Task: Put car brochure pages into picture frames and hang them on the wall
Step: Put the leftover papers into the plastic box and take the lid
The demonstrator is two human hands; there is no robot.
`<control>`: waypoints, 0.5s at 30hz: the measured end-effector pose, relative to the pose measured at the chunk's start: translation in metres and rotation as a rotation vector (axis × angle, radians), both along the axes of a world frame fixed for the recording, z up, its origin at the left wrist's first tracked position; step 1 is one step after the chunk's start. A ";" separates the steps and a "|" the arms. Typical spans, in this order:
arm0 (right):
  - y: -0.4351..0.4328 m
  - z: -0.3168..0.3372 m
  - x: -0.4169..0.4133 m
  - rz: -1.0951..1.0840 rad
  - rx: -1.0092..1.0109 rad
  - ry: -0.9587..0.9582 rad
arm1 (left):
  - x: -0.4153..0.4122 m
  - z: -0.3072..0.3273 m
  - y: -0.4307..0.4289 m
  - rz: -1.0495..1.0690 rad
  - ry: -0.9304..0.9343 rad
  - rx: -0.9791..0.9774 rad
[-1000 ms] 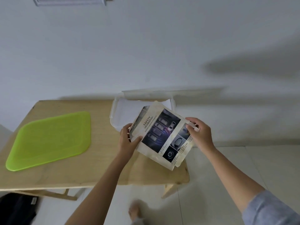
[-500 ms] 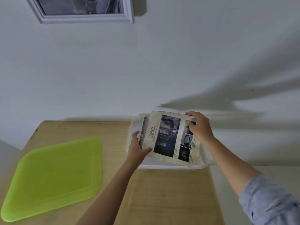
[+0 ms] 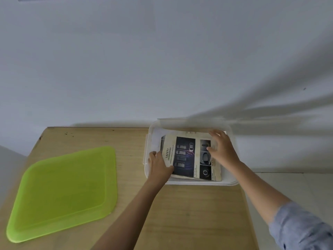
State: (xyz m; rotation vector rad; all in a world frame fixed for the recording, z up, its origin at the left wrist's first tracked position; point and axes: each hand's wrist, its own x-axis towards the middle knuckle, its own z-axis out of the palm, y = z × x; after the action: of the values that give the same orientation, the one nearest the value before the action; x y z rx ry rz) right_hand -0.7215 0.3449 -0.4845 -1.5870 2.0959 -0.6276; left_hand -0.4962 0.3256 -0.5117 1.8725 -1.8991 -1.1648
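We note the brochure page inside the clear plastic box at the far right of the wooden table, left hand pinching its near-left edge, right hand spread flat on its right side, fingers relaxed, green lid well apart at left.
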 end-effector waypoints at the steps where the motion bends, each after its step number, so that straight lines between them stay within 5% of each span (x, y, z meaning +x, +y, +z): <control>1: 0.005 -0.002 0.002 0.011 0.024 0.002 | -0.001 0.000 0.000 -0.019 -0.026 -0.063; 10: 0.032 -0.023 0.011 0.126 0.401 0.106 | -0.015 -0.014 -0.005 -0.377 -0.346 -0.037; 15: 0.031 -0.023 0.003 0.134 0.394 0.083 | -0.013 -0.005 -0.002 -0.355 -0.294 -0.032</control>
State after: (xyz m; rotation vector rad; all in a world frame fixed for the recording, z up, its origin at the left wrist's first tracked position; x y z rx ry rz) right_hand -0.7187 0.3761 -0.5075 -1.5259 1.9958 -0.0937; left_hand -0.5090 0.3235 -0.5165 1.8211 -2.4742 -0.9810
